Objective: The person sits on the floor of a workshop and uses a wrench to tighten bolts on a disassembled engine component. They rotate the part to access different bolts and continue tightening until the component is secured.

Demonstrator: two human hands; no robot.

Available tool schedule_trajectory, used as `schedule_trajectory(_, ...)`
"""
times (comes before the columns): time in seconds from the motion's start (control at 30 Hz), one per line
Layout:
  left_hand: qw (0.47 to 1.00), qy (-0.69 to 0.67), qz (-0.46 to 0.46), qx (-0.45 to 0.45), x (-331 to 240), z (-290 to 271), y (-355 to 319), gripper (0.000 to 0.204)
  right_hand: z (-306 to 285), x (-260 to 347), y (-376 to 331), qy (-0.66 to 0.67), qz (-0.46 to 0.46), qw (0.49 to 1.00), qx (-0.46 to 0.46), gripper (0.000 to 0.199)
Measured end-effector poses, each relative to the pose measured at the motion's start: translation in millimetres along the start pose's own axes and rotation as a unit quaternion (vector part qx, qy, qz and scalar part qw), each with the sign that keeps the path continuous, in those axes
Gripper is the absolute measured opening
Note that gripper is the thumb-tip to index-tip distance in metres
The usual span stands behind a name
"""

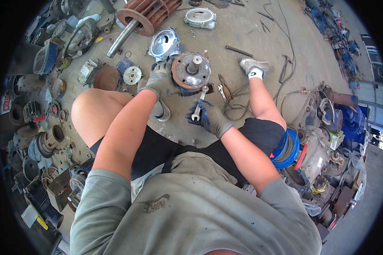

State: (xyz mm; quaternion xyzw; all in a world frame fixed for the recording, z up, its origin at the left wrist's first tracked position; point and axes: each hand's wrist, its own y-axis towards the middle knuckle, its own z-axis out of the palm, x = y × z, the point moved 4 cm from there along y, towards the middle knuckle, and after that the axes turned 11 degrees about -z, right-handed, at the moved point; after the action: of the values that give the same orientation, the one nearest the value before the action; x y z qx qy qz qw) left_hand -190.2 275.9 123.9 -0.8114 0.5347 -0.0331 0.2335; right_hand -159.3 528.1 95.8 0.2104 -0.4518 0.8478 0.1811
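Observation:
My left hand (159, 77), in a grey work glove, is at the left side of a round flanged machine part (191, 71) with a stub shaft standing up from its middle. Its fingers look curled at the flange's edge, just below a silver-blue end cover (164, 44); what they grip is hidden. In my right hand (212, 119), also gloved, is a double-ended wrench (198, 105), its upper end close to the lower right of the flange. A second wrench (222, 92) and pliers (225, 83) lie on the floor to the right.
Beyond the flange lie a rusty rotor (151, 19) with a long shaft and another silver cover (200, 18). A hammer (284, 69), a steel bar (239, 51) and cables (238, 106) are on the right. A blue cable reel (286, 149) is by my right thigh. Machine parts crowd both sides.

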Motion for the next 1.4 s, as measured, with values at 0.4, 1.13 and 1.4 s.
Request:
schedule_trajectory(0.4, 1.0, -0.024, -0.006, -0.005, 2.9, 3.4, -0.8, 0.14, 3.2, -17.0, -5.6, 0.044, -0.058, 0.996, 0.044, 0.022)
schedule_trajectory(1.13, 0.762, -0.627, 0.013, -0.161, -102.3, -54.0, -3.3, 0.022, -3.0, 179.8, 37.4, -0.774, -0.048, 0.606, 0.177, 0.039)
schedule_trajectory(1.4, 0.821, -0.543, 0.174, 0.029, -44.9, -68.1, 8.9, 0.047, -12.3, 163.9, 28.6, -0.769, -0.076, 0.618, 0.143, 0.032)
